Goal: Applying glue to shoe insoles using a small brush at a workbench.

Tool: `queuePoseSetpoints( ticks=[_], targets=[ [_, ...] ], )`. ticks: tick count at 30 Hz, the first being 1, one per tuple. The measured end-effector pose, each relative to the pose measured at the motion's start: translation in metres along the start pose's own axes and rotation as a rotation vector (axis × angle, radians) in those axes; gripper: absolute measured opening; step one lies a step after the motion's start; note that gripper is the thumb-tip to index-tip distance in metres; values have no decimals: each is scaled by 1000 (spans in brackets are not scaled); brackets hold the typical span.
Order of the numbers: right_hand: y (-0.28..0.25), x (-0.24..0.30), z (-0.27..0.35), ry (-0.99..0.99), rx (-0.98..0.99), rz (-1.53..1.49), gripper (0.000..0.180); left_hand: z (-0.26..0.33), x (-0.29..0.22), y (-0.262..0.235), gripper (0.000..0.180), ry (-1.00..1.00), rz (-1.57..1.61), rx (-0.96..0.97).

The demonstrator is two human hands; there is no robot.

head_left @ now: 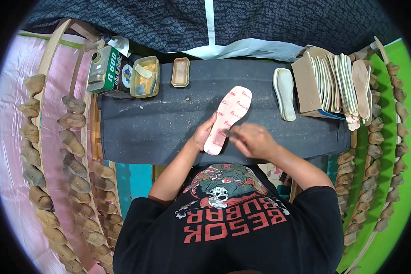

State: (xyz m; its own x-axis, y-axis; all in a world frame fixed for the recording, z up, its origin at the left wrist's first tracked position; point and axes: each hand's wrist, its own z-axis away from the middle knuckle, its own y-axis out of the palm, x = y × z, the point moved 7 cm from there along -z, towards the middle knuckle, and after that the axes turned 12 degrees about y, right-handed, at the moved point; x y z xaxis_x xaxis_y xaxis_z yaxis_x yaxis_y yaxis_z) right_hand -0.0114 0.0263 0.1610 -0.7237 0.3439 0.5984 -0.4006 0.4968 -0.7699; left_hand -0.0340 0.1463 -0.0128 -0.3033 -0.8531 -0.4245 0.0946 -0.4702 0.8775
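Observation:
My left hand point(203, 134) grips the lower left edge of a shoe insole point(234, 106). The insole is pale pink with red print and is held up tilted over the front of the dark table. Beside its lower right edge is my right hand point(253, 139), its fingers closed and slightly blurred. Between the fingertips a small dark piece point(228, 133) shows against the insole; its kind cannot be made out.
The dark-covered table point(146, 123) bears a green metal can point(106, 68), a yellowish tub point(147, 90) with a spreader-like piece inside, and a small tan block-shaped tray point(181, 72). White insoles point(284, 94) lie left of a cardboard box point(306, 86) full of insoles. Racks of wooden shoe lasts point(30, 132) flank both sides.

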Motion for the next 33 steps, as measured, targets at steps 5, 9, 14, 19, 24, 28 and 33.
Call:
queuePoseSetpoints(
  ticks=[5, 9, 14, 19, 24, 28, 33],
  targets=[
    [-28, -7, -18, -9, -214, 15, 30, -7, -6, 2, 55, 42, 2, -3],
    [8, 20, -4, -80, -38, -33, 33, -22, -13, 4, 58, 44, 10, 24],
    [23, 32, 6, -88, 108, -220, 24, -31, -18, 18, 60, 97, 37, 52],
    [-3, -3, -18, 126, 94, -317, 20, -30, -25, 37, 60, 92, 178, 80],
    [-16, -6, -31, 387, 254, -573, 20, -39, -30, 26, 59, 141, 151, -72],
    [-44, -30, -41, 271, -175, -303, 19, -33, -37, 60, 53, 133, 252, -203],
    [-39, -5, -44, -39, -187, 78, 28, -39, -28, 36, 52, 167, 147, -119]
  ],
)
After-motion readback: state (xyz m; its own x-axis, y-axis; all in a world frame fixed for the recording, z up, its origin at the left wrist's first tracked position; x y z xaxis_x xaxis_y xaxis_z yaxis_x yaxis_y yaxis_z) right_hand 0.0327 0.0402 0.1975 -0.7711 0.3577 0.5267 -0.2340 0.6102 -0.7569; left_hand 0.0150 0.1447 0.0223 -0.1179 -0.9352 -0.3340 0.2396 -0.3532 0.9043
